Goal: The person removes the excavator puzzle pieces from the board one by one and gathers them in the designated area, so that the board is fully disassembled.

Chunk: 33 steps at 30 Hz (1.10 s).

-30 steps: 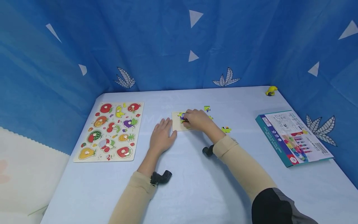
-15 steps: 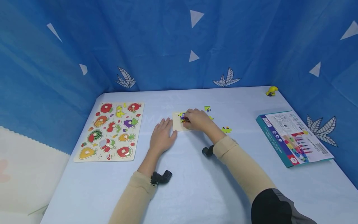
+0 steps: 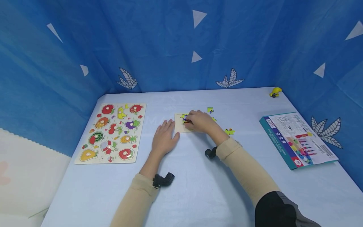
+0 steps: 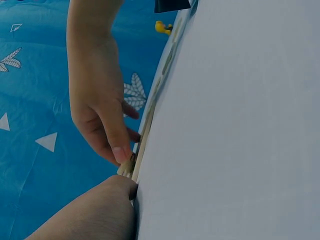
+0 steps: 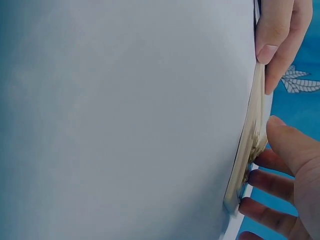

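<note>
A small pale wooden board [image 3: 179, 126] lies on the table with colourful puzzle pieces [image 3: 185, 117] on its upper part. Over these pieces is the right hand [image 3: 202, 122], partly covering them. Its thumb and a finger pinch a small puzzle piece [image 4: 126, 167], tilted at the board's surface; the same piece [image 5: 260, 145] shows edge-on in the right wrist view. My left hand [image 3: 164, 140] rests with extended fingers at the board's left side, its thumb at the near left corner. In the right wrist view the left hand [image 5: 280, 35] touches the board's end [image 5: 251, 115].
Loose yellow-green pieces lie right of the board, one [image 3: 210, 109] behind and one [image 3: 229, 131] nearer. A fruit puzzle board [image 3: 116, 157] is at the left, a teal-edged box [image 3: 300, 138] at the right. A yellow toy [image 3: 275, 92] stands at the back right corner.
The right hand's fingertips have shifted very slightly over the pieces. My left hand has stayed in place.
</note>
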Each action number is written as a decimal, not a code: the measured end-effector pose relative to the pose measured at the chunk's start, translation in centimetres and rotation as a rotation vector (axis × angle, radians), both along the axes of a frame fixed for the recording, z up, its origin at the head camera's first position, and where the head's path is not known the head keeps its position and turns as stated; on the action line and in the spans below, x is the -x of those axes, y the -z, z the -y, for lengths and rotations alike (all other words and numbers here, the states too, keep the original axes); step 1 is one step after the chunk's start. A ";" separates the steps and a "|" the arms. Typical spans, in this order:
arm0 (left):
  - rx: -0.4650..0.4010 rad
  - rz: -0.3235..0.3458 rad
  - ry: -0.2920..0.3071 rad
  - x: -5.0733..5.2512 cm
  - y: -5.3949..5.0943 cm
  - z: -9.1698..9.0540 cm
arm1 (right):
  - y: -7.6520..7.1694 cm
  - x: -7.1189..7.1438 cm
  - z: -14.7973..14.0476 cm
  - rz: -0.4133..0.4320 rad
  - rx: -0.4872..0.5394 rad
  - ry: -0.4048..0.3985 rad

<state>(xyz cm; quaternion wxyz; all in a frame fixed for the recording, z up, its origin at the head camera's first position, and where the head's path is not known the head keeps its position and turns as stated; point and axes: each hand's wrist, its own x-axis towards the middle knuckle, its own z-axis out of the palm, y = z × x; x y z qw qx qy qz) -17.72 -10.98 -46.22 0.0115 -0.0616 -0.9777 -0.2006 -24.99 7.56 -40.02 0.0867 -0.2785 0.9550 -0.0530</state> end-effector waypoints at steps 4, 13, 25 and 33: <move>-0.005 -0.001 -0.001 0.0 0.0 0.1 | 0.1 0.1 -0.1 0.017 -0.001 0.009; -0.013 -0.010 0.000 0.0 0.2 0.0 | 0.4 0.3 0.0 0.026 0.008 0.037; -0.024 -0.011 0.007 0.0 0.0 0.1 | 0.6 1.1 0.0 0.047 0.048 0.022; -0.008 0.001 0.005 0.0 -0.2 0.1 | 0.5 1.2 0.2 0.067 0.105 0.024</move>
